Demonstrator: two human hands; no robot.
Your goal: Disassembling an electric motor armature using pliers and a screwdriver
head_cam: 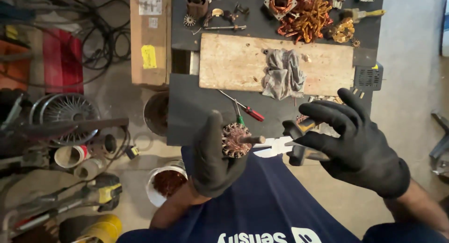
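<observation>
Left hand (213, 161) grips motor rotor (236, 140), right hand (358, 142) pinching pliers (299, 140) beside it; stripping copper, next needs jaws on winding.

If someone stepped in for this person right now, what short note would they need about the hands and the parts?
Left hand, black glove: shut on the motor rotor, copper windings and shaft pointing toward the right hand.
Right hand, black glove: holding pliers, jaws next to the shaft tip; fingers partly spread.
Nearby: red screwdriver and a grey rag on the wooden board; pile of stripped copper wire at the far edge of the table; white bucket of copper scraps on the floor.
Done: some copper already pulled and piled.
Left: this rotor has its windings on.
</observation>
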